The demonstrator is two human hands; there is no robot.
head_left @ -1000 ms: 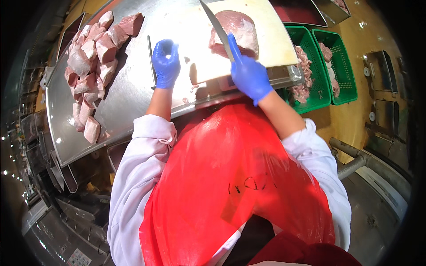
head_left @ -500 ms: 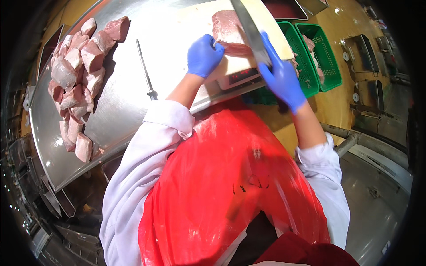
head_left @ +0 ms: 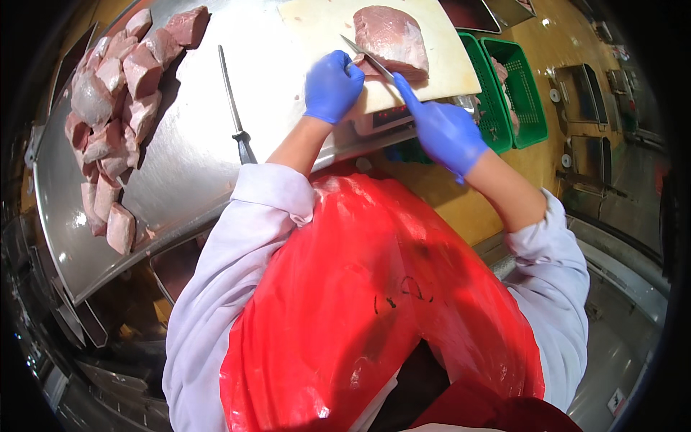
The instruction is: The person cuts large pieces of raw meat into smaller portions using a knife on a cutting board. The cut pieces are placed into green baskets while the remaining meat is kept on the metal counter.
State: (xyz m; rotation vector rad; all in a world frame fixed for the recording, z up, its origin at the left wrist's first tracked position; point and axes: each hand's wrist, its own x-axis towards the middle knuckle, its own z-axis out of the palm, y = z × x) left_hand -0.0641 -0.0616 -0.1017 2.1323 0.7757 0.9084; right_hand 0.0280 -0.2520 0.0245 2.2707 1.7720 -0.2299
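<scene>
A large pink piece of meat (head_left: 392,37) lies on the cream cutting board (head_left: 452,79). My blue-gloved left hand (head_left: 333,88) is closed at its near left edge, with a small flap of the meat at the fingertips. My right hand (head_left: 448,135), also gloved in blue, grips a knife (head_left: 371,59), its index finger stretched along the back of the blade. The blade points up and left, across the meat's near left corner beside my left fingers. The knife's handle is hidden in my right hand.
Several chunks of meat (head_left: 108,101) are heaped on the left of the steel table (head_left: 191,158). Between heap and board lies a sharpening steel (head_left: 231,93). A scale (head_left: 385,121) with a red display sits at the board's near edge. Green baskets (head_left: 534,108) holding meat scraps stand right.
The knife has swung from pointing away above the meat's right side to lying across its near left corner. My right hand has lowered and turned; my left stays at the meat's edge.
</scene>
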